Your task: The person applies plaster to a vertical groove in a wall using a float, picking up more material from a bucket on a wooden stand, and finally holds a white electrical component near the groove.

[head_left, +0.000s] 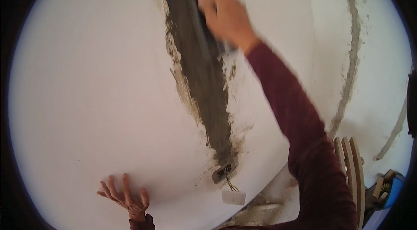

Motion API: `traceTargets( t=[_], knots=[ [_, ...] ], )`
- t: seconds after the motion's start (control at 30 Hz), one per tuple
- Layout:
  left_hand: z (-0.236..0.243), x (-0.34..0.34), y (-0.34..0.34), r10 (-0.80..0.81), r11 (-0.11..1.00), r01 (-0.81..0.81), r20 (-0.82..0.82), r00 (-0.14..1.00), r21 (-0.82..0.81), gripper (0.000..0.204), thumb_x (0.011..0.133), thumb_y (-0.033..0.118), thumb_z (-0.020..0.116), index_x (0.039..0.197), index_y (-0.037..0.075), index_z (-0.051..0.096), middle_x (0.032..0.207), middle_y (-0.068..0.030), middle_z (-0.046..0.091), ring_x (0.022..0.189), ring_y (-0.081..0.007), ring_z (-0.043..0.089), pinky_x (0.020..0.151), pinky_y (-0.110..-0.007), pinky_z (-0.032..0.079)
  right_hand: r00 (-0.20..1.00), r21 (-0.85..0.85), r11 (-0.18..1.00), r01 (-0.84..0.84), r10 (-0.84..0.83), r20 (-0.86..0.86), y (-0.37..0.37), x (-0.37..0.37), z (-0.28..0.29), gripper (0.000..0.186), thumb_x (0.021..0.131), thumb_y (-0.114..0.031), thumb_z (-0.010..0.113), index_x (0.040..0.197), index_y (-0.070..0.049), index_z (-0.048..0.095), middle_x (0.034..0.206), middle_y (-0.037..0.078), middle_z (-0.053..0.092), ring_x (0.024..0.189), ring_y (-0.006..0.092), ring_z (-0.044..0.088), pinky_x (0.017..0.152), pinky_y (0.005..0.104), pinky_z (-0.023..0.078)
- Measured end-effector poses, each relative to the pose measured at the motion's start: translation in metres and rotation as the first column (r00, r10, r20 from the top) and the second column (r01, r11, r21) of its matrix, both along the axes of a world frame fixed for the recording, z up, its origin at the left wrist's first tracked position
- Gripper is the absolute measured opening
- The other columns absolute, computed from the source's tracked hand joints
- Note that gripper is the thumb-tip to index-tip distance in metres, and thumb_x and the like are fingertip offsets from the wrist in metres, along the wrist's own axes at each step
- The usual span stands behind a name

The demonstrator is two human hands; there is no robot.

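Observation:
My right hand (226, 15) is closed round the dark handle of a plastering trowel (201, 28), whose long blade is blurred by motion. The blade lies against a dark strip of wet mortar (202, 78) that runs down the white wall (95, 78). Rough smears edge the strip on both sides. Low on the left, my left hand (134, 202) presses on the wall with its fingers spread and holds nothing. At the strip's lower end is a wall box (224, 172), from which wires lead to a dangling white switch plate (233, 197).
A dried grey mortar seam (354, 34) runs down the wall at the right, with a shorter seam (393, 136) beyond it. Wooden slats (352, 165) stand beside my right arm. A blue container (394, 193) and wood pieces sit at lower right.

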State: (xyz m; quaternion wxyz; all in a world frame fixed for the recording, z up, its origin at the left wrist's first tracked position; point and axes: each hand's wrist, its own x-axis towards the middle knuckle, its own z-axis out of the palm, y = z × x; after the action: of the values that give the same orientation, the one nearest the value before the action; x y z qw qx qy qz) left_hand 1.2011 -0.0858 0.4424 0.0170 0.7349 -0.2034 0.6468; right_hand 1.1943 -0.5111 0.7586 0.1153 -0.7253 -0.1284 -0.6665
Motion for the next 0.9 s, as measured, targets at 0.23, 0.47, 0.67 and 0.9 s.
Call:
traceTargets(
  t=[0.23, 0.47, 0.67, 0.9],
  knots=[
    [0.182, -0.013, -0.077, -0.179, 0.87, 0.261, -0.225, 0.958, 0.417, 0.067, 0.084, 0.041, 0.065, 0.144, 0.013, 0.05, 0.156, -0.0153, 0.035, 0.147, -0.0402, 0.025, 0.118, -0.063, 0.011, 0.949, -0.161, 0.986, -0.038, -0.015, -0.316, 0.029, -0.038, -0.19, 0.048, 0.095, -0.021, 0.05, 0.142, -0.034, 0.053, 0.107, 0.019, 0.056, 0.088, 0.0346, 0.064, 0.074, 0.0409, 0.056],
    [0.383, 0.043, -0.184, -0.273, 0.873, 0.119, 0.272, 0.923, 0.473, 0.059, 0.1, 0.039, 0.051, 0.153, 0.016, 0.037, 0.158, -0.0074, 0.036, 0.148, -0.0298, 0.026, 0.119, -0.058, 0.015, 0.985, 0.072, 0.991, 0.109, -0.117, 0.123, -0.003, -0.011, 0.091, 0.036, 0.099, -0.032, 0.04, 0.121, -0.028, 0.069, 0.101, 0.018, 0.07, 0.093, 0.0381, 0.067, 0.081, 0.0525, 0.053],
    [0.414, 0.063, -0.22, -0.084, 0.804, -0.217, 0.467, 0.881, 0.554, 0.057, 0.104, 0.048, 0.033, 0.155, 0.022, 0.03, 0.161, 0.0007, 0.029, 0.15, -0.0217, 0.022, 0.121, -0.056, 0.01, 0.993, -0.043, 0.997, 0.061, -0.065, -0.098, 0.019, -0.018, -0.117, 0.04, 0.096, -0.017, 0.048, 0.132, -0.032, 0.059, 0.11, 0.018, 0.058, 0.084, 0.0361, 0.067, 0.069, 0.0467, 0.054],
    [0.319, 0.024, -0.237, -0.136, 0.522, 0.014, 0.066, 0.989, 0.853, 0.076, 0.091, 0.052, 0.053, 0.155, 0.019, 0.03, 0.163, -0.0004, 0.025, 0.152, -0.0229, 0.015, 0.122, -0.055, 0.006, 0.959, -0.211, 0.977, -0.042, -0.02, -0.283, -0.011, -0.049, -0.373, 0.046, 0.092, -0.011, 0.054, 0.129, -0.037, 0.064, 0.085, 0.005, 0.047, 0.074, 0.0206, 0.056, 0.053, 0.0341, 0.049]
  ],
)
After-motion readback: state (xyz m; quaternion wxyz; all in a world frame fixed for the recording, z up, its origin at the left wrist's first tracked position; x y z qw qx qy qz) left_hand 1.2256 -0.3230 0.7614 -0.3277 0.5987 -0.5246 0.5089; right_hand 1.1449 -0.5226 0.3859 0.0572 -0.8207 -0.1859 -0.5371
